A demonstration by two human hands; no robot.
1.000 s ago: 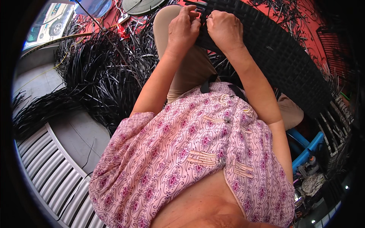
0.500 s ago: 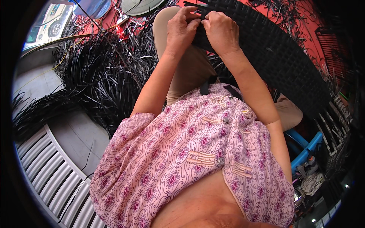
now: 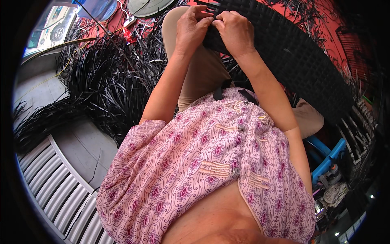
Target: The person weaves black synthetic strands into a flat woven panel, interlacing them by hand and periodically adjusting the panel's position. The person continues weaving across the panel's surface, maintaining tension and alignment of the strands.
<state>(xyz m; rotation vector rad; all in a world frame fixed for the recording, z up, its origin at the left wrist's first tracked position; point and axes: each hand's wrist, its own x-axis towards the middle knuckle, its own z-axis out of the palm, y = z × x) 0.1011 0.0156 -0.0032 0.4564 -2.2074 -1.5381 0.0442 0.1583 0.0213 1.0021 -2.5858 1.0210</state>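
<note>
A dark woven panel (image 3: 296,65) of flat black strips slants from the top middle down to the right, across my lap. At its upper left end, loose strip ends stick out. My left hand (image 3: 191,32) is closed there, thumb and fingers pinched at a black strip. Close beside it, my right hand (image 3: 235,34) pinches at the panel's edge, its fingertips almost touching my left thumb. The strip between the fingertips is mostly hidden by the fingers.
A large heap of loose black strips (image 3: 101,77) lies to the left. Farther left stands a silver slatted bench (image 3: 57,183). A blue plastic frame (image 3: 329,162) and a clutter of tools are at the right. A round grey lid (image 3: 150,6) and a blue basin (image 3: 95,8) sit on the red floor.
Both hands have shifted very slightly left and stay pinched at the panel's end. The fingers of my left hand have moved a little. The panel has barely moved.
</note>
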